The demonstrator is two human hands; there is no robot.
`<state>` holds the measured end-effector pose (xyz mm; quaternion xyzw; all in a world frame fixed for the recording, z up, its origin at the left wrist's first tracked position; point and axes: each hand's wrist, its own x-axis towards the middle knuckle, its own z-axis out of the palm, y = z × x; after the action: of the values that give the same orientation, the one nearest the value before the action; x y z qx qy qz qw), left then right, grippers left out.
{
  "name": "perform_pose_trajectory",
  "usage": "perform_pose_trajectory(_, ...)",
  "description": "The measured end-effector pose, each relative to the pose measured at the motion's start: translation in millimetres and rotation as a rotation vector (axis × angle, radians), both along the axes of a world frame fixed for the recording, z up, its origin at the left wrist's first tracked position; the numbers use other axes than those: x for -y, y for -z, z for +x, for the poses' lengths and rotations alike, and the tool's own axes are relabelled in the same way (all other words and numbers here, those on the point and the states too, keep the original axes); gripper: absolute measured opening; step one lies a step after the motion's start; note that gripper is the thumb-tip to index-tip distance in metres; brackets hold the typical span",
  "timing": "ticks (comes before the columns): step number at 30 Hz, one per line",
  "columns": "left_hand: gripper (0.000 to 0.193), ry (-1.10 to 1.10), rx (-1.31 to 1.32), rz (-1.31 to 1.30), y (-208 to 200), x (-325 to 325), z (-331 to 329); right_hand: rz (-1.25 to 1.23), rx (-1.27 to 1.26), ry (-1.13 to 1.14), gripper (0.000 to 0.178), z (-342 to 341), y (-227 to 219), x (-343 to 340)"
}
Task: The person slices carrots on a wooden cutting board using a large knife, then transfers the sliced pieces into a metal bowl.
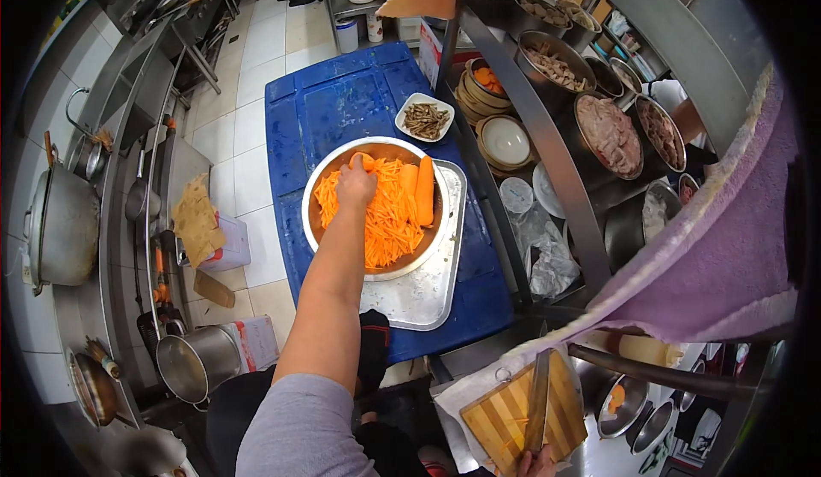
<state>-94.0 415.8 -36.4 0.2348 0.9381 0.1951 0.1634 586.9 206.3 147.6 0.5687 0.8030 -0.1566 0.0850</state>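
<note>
My left hand (pixel 356 184) reaches down into a wide metal bowl (pixel 318 246) of shredded carrot (pixel 389 233). Its fingers are closed around a peeled carrot piece (pixel 368 162) near the bowl's far side. Two larger peeled carrots (pixel 425 190) lie on the shreds at the right of the bowl. The bowl rests partly on a metal tray (pixel 419 302) on a blue plastic surface (pixel 299 109). At the lower right my right hand (pixel 537 462), cut off by the frame, holds a knife (pixel 537 400). Its blade lies over a striped wooden cutting board (pixel 487 417).
Beyond the bowl stands a white dish (pixel 424 118) of small brown strips. To the right, a metal rack post (pixel 547 143) and a hanging purple towel (pixel 693 254) border pots of meat (pixel 609 135). A large empty pot (pixel 198 366) stands on the left.
</note>
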Motion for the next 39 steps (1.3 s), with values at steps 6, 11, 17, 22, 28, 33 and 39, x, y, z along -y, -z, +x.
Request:
perform_pose_trajectory(6, 0.053, -0.075, -0.088, 0.142, 30, -2, -20, -0.155, -0.046, 0.106, 0.023, -26, -25, -11)
perform_pose_trajectory(11, 0.058, -0.035, -0.194, -0.052, 21, -14, -8, -0.263, -0.039, 0.197, 0.023, -22, -24, -9)
perform_pose_trajectory(17, 0.071, -0.01, -0.22, -0.032, 7, -9, -13, -0.338, -0.28, 0.417, 0.028, -2, -2, -4)
perform_pose_trajectory(22, 0.069, -0.116, -0.298, 0.199, -37, 3, -7, -0.3, -0.791, 0.647, 0.024, 22, 36, 6)
perform_pose_trajectory(28, 0.038, -0.321, -0.29, 0.462, -133, 71, -34, -0.196, -0.049, 0.081, 0.023, 15, 9, -2)
perform_pose_trajectory(33, 0.034, -0.327, 0.267, 0.914, -218, 164, -60, 0.025, -0.225, -0.005, 0.018, 8, -9, 12)
perform_pose_trajectory(39, 0.039, 0.063, 0.985, 1.361, -337, 195, 85, 0.028, -0.252, 0.077, 0.019, 0, -11, 13)
